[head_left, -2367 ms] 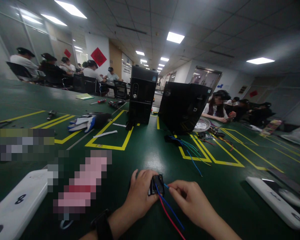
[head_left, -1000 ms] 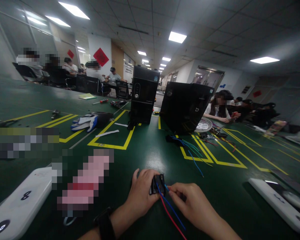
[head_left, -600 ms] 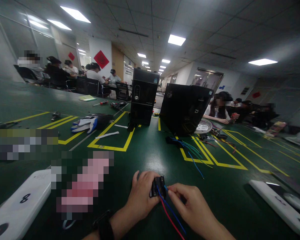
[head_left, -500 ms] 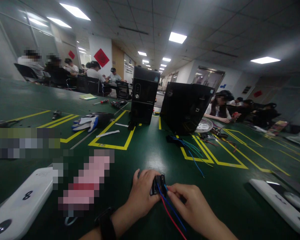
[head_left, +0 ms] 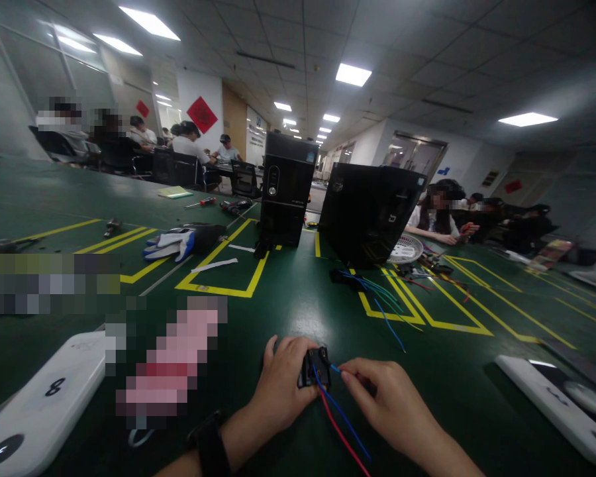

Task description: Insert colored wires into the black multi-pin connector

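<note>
A small black component (head_left: 322,358) with metal contacts rests at the table's near middle, with my left hand (head_left: 284,376) closed round its left side. Out of it a blue wire (head_left: 345,416) and a red wire (head_left: 334,419) run down toward the lower right. My right hand (head_left: 385,397) pinches the end of a short light-blue wire (head_left: 334,368) just right of the component. Whether that wire's other end sits inside the component is too small to tell.
Two black computer cases (head_left: 289,192) stand behind. Loose wires (head_left: 385,301) lie right of centre. Blue-and-white gloves (head_left: 171,245) are at left. White numbered devices (head_left: 54,391) lie at both sides, one beside a blurred pink item (head_left: 173,358). A person (head_left: 440,212) sits at far right.
My right hand has moved slightly right, away from the black component, and more of the light-blue wire shows. My left hand has stayed in place.
</note>
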### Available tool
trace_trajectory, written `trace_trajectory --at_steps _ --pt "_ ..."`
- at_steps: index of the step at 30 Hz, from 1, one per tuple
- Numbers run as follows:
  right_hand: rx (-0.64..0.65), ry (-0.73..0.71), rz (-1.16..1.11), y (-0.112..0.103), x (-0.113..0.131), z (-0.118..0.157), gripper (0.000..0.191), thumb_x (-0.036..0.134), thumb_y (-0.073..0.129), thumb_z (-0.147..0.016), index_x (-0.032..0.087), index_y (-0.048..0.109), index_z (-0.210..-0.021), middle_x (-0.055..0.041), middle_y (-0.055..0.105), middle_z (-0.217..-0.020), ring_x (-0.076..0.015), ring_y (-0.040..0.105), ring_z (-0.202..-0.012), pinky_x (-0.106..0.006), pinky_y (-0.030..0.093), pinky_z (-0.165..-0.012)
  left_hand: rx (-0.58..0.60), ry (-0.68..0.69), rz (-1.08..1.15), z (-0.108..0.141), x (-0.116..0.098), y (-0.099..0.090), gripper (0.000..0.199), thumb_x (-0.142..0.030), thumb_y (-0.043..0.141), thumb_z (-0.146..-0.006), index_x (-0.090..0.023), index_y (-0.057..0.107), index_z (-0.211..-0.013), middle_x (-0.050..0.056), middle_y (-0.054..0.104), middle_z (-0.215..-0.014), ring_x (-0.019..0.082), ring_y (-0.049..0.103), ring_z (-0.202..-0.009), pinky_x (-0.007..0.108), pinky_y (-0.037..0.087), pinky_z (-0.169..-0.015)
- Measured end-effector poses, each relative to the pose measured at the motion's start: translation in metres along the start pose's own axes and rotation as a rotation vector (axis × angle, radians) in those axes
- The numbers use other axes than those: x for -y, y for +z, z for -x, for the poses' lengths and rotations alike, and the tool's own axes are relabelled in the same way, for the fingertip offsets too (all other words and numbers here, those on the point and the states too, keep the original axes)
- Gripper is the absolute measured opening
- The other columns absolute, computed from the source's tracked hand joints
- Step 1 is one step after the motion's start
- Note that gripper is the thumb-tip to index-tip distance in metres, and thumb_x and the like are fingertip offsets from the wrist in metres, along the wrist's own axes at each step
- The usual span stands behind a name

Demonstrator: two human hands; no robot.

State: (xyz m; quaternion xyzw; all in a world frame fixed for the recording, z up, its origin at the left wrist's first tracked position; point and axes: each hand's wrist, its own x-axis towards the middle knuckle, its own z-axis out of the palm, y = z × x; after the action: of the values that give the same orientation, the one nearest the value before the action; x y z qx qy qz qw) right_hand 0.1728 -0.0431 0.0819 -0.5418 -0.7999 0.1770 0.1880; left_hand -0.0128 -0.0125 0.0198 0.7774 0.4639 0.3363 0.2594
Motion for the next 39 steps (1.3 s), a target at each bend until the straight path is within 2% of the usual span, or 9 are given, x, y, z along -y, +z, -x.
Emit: trace_trajectory --at_steps 6,12,16,21,28,33,36,39 --pt "-0.042 -0.055 -0.086 0.008 0.004 0.000 0.024 0.023 0.044 -0.091 0.022 0.066 -0.083 0.0008 0.068 -0.074 -0.0143 0.063 -0.068 -0.023 0.040 -0.061 -0.006 0.003 0.000 0.001 -0.001 0.000 0.037 -0.022 0.071 -0.069 -0.029 0.051 -0.100 -0.003 0.061 -0.103 0.023 0.051 -0.105 0.050 0.016 -0.102" --pt "0.071 -0.076 0.028 0.008 0.004 0.000 0.022 0.023 0.046 -0.090 0.021 0.066 -0.083 0.0019 0.062 -0.064 -0.0136 0.057 -0.059 -0.024 0.036 -0.056 -0.002 -0.007 0.010 0.002 0.000 0.001 0.039 -0.021 0.072 -0.067 -0.030 0.051 -0.100 -0.003 0.061 -0.104 0.023 0.051 -0.105 0.051 0.015 -0.102" --pt "0.094 -0.039 0.121 0.004 0.002 0.000 0.024 0.023 0.047 -0.089 0.021 0.066 -0.076 0.0016 0.062 -0.062 -0.0141 0.057 -0.056 -0.024 0.035 -0.054 -0.001 -0.007 0.009 0.000 0.000 0.000 0.038 -0.022 0.072 -0.068 -0.029 0.051 -0.099 -0.003 0.061 -0.104 0.024 0.051 -0.105 0.051 0.016 -0.102" --pt "0.029 -0.024 0.073 0.000 -0.001 0.000 0.022 0.022 0.046 -0.090 0.023 0.067 -0.083 0.0017 0.067 -0.070 -0.0150 0.062 -0.064 -0.023 0.038 -0.058 0.006 -0.010 0.009 -0.001 -0.002 -0.001 0.039 -0.022 0.071 -0.068 -0.029 0.051 -0.100 -0.003 0.061 -0.104 0.024 0.051 -0.106 0.052 0.016 -0.102" --pt "-0.061 -0.085 0.004 0.007 0.002 0.000 0.023 0.022 0.045 -0.091 0.023 0.068 -0.091 -0.0001 0.072 -0.083 -0.0157 0.066 -0.076 -0.024 0.044 -0.068 0.013 -0.012 -0.007 -0.001 -0.004 -0.002 0.036 -0.021 0.069 -0.069 -0.028 0.052 -0.099 -0.002 0.061 -0.103 0.024 0.051 -0.105 0.052 0.016 -0.103" --pt "0.034 -0.139 0.120 0.007 0.001 0.002 0.024 0.020 0.047 -0.089 0.023 0.068 -0.098 -0.0024 0.072 -0.089 -0.0182 0.066 -0.081 -0.027 0.045 -0.072 0.010 -0.009 -0.002 0.000 -0.005 -0.003 0.037 -0.021 0.070 -0.068 -0.029 0.052 -0.099 -0.001 0.062 -0.104 0.024 0.051 -0.105 0.053 0.017 -0.102" --pt "0.086 -0.128 0.167 0.003 0.000 0.002 0.024 0.019 0.046 -0.089 0.023 0.069 -0.093 -0.0020 0.072 -0.083 -0.0175 0.066 -0.077 -0.025 0.045 -0.069 0.003 -0.010 0.004 0.000 -0.004 -0.003 0.038 -0.022 0.072 -0.067 -0.029 0.052 -0.099 -0.002 0.062 -0.104 0.025 0.051 -0.105 0.052 0.017 -0.102" --pt "0.073 -0.094 0.156 -0.002 0.000 0.001 0.023 0.019 0.045 -0.090 0.024 0.068 -0.089 -0.0008 0.071 -0.080 -0.0166 0.066 -0.075 -0.024 0.045 -0.066 0.001 -0.006 0.008 0.000 -0.002 -0.002 0.039 -0.022 0.072 -0.067 -0.029 0.052 -0.099 -0.003 0.061 -0.103 0.024 0.051 -0.106 0.052 0.017 -0.102"
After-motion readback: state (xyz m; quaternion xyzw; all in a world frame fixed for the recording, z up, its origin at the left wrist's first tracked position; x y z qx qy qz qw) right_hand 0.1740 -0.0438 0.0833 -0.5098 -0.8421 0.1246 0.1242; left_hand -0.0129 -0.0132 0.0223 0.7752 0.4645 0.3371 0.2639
